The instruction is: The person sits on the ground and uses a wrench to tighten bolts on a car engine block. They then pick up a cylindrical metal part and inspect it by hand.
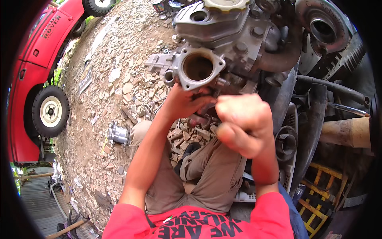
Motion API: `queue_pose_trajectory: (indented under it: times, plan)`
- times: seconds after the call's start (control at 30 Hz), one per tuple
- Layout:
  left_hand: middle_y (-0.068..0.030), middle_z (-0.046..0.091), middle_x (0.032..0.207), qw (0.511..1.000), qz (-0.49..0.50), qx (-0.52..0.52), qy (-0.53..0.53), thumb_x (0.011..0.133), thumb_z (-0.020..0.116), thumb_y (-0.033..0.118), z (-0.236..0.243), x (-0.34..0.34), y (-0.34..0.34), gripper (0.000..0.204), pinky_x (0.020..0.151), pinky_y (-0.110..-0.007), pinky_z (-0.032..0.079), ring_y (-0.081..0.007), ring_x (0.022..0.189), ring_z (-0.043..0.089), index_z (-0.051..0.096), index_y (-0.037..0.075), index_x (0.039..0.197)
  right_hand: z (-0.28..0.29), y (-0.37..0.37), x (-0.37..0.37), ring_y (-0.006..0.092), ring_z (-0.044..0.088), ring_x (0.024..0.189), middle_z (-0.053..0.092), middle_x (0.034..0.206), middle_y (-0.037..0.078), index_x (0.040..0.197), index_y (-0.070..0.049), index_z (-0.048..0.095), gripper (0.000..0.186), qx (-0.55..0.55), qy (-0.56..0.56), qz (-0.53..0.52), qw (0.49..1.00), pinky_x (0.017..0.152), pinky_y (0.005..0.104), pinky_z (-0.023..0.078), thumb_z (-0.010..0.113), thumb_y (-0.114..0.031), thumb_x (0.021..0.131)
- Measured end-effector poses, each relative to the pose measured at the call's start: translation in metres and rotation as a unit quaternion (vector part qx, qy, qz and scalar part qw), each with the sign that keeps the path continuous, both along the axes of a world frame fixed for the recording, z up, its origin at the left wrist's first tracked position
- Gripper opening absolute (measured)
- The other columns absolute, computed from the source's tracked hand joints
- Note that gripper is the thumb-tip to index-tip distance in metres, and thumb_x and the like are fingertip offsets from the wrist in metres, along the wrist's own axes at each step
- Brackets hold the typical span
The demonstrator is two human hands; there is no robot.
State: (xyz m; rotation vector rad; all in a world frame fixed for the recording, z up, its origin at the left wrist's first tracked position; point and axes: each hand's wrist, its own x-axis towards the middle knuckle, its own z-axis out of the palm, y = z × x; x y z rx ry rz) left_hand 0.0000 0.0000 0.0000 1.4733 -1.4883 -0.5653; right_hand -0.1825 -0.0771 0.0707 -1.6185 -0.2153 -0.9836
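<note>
Rubble-strewn ground (pixel 115 83), outdoors. Engine (pixel 238 47) near its far edge, round flange (pixel 197 51) facing the seated person. Left hand (pixel 189 99) under the flange, fingertips hidden, grip can't be told. Right hand (pixel 246 123) curled narrow beside it, blurred, contents unclear. Red off-road vehicle (pixel 32 79) lines the ground's left edge; metal cylinder (pixel 118 134) lies by the knee; yellow frame (pixel 328 171) sits near right corner.

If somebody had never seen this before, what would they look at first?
Probably the big grey engine at the top middle, with its wide round opening. The left hand is just below that opening, with the curled, blurry right hand close beside it. The bright red car along the left edge would grab eyes too.
</note>
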Motion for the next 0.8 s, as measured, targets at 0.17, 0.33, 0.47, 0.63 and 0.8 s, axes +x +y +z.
queue_pose_trajectory:
  times: [0.17, 0.33, 0.47, 0.63, 0.8]
  plan:
    - [-0.0008, 0.063, 0.068, 0.991, 0.018, 0.078, 0.105, 0.076, 0.083, 0.008, 0.002, -0.01, 0.0, 0.019, 0.05, -0.025, 0.045, -0.0063, 0.055, 0.056, 0.07, 0.001, 0.088, -0.09, -0.019, -0.033, 0.015, 0.029, 0.039, 0.032, 0.042, -0.004, 0.048, -0.016, 0.03, 0.053, 0.195, -0.2, 0.119, 0.953, 0.057, 0.0339, 0.028, 0.052, -0.032, 0.094]
    - [-0.0053, 0.065, 0.092, 0.999, -0.008, -0.004, -0.054, 0.077, 0.081, 0.001, -0.006, -0.002, 0.003, 0.024, 0.061, -0.026, 0.05, -0.0107, 0.069, 0.062, 0.066, -0.003, 0.095, -0.097, -0.015, -0.028, 0.0146, 0.024, 0.036, 0.029, 0.039, -0.005, 0.049, -0.019, 0.028, 0.055, 0.226, -0.228, 0.136, 0.937, 0.057, 0.0322, 0.026, 0.047, -0.037, 0.097]
    - [-0.0034, 0.067, 0.085, 0.998, -0.025, -0.048, -0.012, 0.078, 0.082, 0.008, -0.006, 0.001, -0.001, 0.022, 0.066, -0.026, 0.05, -0.0094, 0.072, 0.06, 0.07, 0.0, 0.094, -0.092, -0.014, -0.025, 0.0133, 0.022, 0.036, 0.028, 0.039, -0.005, 0.051, -0.019, 0.028, 0.056, 0.226, -0.217, 0.121, 0.942, 0.055, 0.0317, 0.023, 0.044, -0.04, 0.101]
    - [-0.0058, 0.069, 0.076, 0.993, -0.094, 0.062, -0.023, 0.08, 0.079, 0.01, 0.011, -0.001, 0.002, 0.01, 0.062, -0.029, 0.049, -0.0149, 0.07, 0.064, 0.074, 0.004, 0.087, -0.083, -0.013, -0.038, 0.0126, 0.02, 0.036, 0.029, 0.039, -0.005, 0.051, -0.018, 0.028, 0.056, 0.238, -0.192, 0.148, 0.94, 0.052, 0.0309, 0.022, 0.044, -0.036, 0.1]
    - [-0.0074, 0.069, 0.078, 0.986, -0.075, -0.081, -0.124, 0.082, 0.075, 0.01, 0.009, -0.005, 0.005, 0.01, 0.06, -0.031, 0.05, -0.0156, 0.065, 0.064, 0.074, 0.002, 0.088, -0.051, 0.006, -0.041, 0.0126, 0.023, 0.037, 0.033, 0.039, -0.003, 0.049, -0.014, 0.029, 0.053, 0.178, -0.098, 0.094, 0.975, 0.052, 0.0323, 0.027, 0.047, -0.02, 0.098]
